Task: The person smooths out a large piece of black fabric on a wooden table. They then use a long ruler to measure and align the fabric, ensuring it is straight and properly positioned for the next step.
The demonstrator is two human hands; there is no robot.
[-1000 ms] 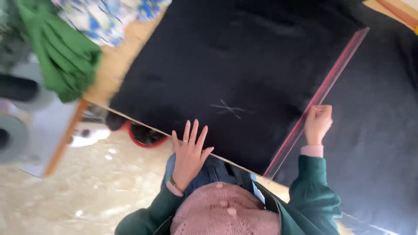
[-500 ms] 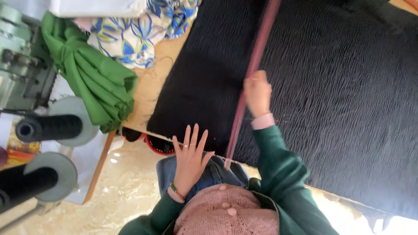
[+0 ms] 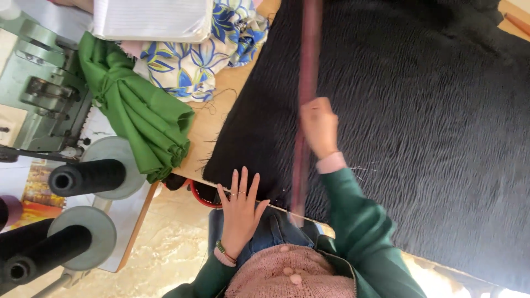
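Two hands of mine are working at the near edge of a wide black crinkled fabric (image 3: 419, 127) that is covering most of a wooden table (image 3: 221, 118). Going from the left: a pale green sewing machine (image 3: 38, 83) is standing at the far left, with black thread cones (image 3: 85, 177) on grey discs below it. Beside it a folded green cloth (image 3: 141, 118) is lying on the table, next to a blue and yellow floral cloth (image 3: 199, 52) and a white ribbed bundle (image 3: 152, 19).

My left hand (image 3: 240, 212) is lying flat with fingers spread, gripping nothing, pressing down the near hem of the black fabric. Just right of it, a long reddish ruler (image 3: 303, 110) is running away from me across the fabric; it is blurred. My right hand (image 3: 319, 127) is closing around the ruler partway along its length.

Faint white chalk marks (image 3: 361, 168) are showing on the fabric just right of my right sleeve. I am judging the marking as barely started: only these few strokes are visible, and the rest of the cloth is looking unmarked and uncut.
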